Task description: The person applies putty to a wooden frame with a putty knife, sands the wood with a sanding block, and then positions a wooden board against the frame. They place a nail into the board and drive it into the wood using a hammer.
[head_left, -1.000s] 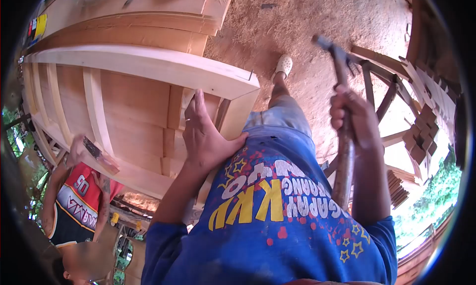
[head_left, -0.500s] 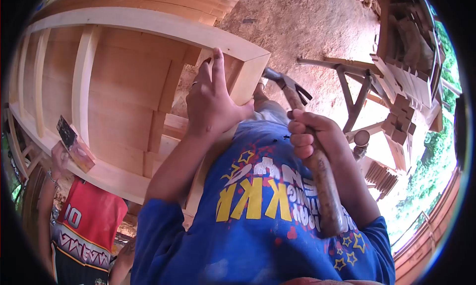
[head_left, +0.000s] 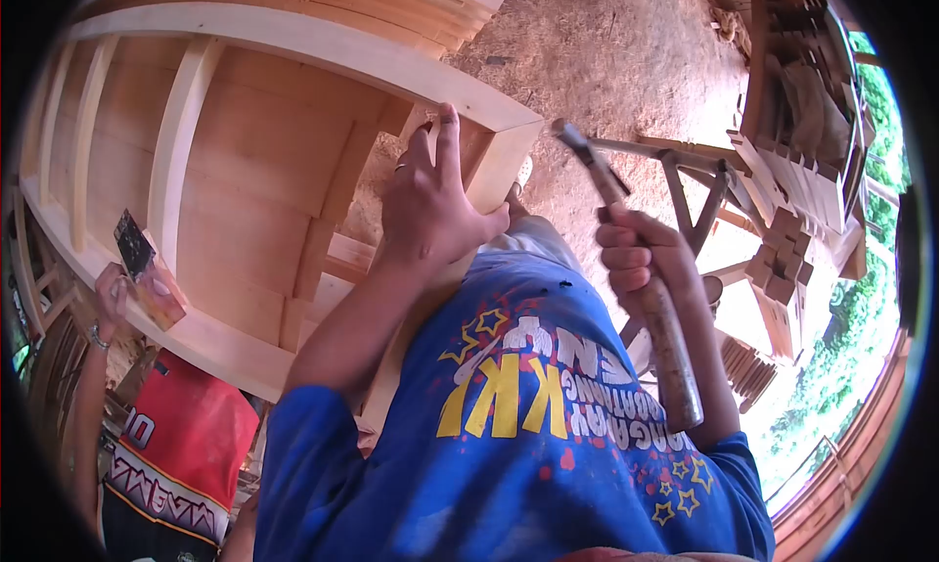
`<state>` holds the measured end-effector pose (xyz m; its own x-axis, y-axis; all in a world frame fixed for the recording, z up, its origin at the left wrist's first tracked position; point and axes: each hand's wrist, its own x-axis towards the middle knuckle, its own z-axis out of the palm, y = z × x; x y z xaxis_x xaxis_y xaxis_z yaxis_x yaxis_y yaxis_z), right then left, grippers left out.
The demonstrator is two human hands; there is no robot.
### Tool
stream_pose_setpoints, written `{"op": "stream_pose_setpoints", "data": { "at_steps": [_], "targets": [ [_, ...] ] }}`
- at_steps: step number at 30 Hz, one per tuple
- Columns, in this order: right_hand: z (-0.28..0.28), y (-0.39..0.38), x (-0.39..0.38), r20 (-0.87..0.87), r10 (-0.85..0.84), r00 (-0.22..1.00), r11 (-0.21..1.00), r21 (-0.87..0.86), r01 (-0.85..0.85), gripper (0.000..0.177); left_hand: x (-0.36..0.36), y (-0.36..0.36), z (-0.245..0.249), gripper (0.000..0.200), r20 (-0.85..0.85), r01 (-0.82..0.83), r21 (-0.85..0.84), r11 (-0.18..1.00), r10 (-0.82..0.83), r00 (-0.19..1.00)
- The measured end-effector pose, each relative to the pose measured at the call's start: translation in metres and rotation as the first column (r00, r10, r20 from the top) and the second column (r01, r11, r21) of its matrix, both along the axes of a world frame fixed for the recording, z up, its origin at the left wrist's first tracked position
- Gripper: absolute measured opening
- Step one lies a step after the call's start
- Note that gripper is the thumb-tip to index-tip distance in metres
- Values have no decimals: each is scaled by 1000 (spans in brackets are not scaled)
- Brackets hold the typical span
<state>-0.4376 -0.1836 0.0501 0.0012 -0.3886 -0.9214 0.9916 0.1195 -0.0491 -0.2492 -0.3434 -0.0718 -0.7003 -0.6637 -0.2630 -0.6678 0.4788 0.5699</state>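
Note:
My right hand (head_left: 641, 254) is closed round the wooden handle of a claw hammer (head_left: 673, 357). The hammer's metal head points up and left, apart from the frame's corner. Just left of it lies a pale wooden frame (head_left: 342, 58) with crosspieces and panels. My left hand (head_left: 430, 205) grips the short end rail of this frame near the mitred corner. Its index finger reaches up toward the long rail and the thumb lies across the end rail. A ring shows on one finger; the other fingertips are partly hidden.
At lower left, a co-worker in a red jersey (head_left: 191, 430) holds a wooden-handled tool with a dark flat blade (head_left: 135, 244) over the frame. Stacked wood blocks (head_left: 782, 254) and a wooden trestle (head_left: 685, 195) stand at right. Bare ground (head_left: 587, 53) lies beyond the corner.
My right hand has lifted the hammer up and right, so its head has moved away from the frame's corner. My left hand keeps its place on the end rail.

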Motion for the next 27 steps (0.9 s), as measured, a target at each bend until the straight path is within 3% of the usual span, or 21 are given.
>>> {"op": "stream_pose_setpoints", "data": {
  "at_steps": [3,4,7,9,11,13,15,17,19,21,22,24,25,27],
  "targets": [
    [15,0,-30,-293,166,941,986,47,-159,16,-4,-2,4,131,32,-5,36,999,4,999],
    [24,-1,-40,-434,289,853,957,122,-263,19,-6,-2,8,131,44,-19,68,998,16,999],
    [5,4,-87,-636,674,377,706,404,-581,21,-13,0,15,132,65,-57,90,994,51,997],
    [-19,-2,-112,-566,824,-8,503,739,-447,26,-18,0,14,133,22,-64,76,995,63,998],
    [-24,-18,-140,-509,849,-142,385,780,-494,28,-26,-3,16,131,106,-25,99,995,15,994],
    [-40,-32,-147,-577,789,-210,426,761,-490,28,-24,-2,9,131,116,22,76,997,-31,993],
    [-40,-57,-147,-621,769,-150,484,720,-497,28,-24,0,5,131,150,32,53,998,-40,988],
    [-50,-65,-151,-584,772,-250,409,758,-508,27,-26,2,5,131,155,45,32,998,-49,987],
    [-54,-66,-160,-452,725,-521,53,790,-611,24,-25,2,3,132,118,55,10,998,-56,991],
    [-49,-73,-171,-335,678,-654,-55,864,-500,25,-22,2,-1,132,89,77,-17,997,-75,993],
    [-51,-74,-180,-407,683,-606,121,882,-456,12,-20,3,-2,132,73,81,-25,996,-79,994],
    [-54,-82,-209,-637,534,-556,554,760,-339,13,-21,5,0,132,125,55,16,998,-57,990],
    [-34,-100,-219,-605,732,-314,551,796,-249,16,-22,5,0,133,147,39,30,999,-43,988],
    [-29,-109,-228,-841,525,-130,817,540,-202,12,-21,6,0,133,142,40,34,999,-45,989]
  ]
}}
